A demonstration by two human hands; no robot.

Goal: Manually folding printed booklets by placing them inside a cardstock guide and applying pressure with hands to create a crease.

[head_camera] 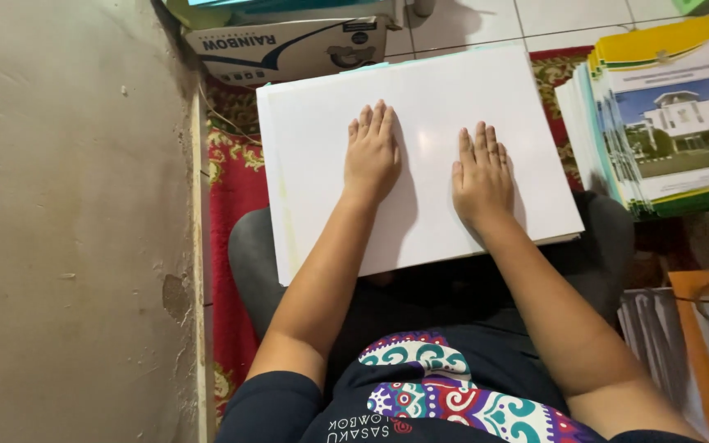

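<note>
A big white sheet or board [313,156] lies across my lap, its far edge over the red patterned carpet. My left hand [372,153] rests flat on it, palm down, fingers together and pointing away from me. My right hand [481,175] lies flat beside it a little to the right, fingers slightly spread. Neither hand holds anything; both press on the white surface.
A beige wall [67,221] runs along the left. A cardboard box [289,49] stands beyond the sheet. A stack of printed booklets with yellow-green covers [666,115] sits at the right. More papers [658,336] and an orange edge lie at lower right. Red carpet [235,197] covers the floor.
</note>
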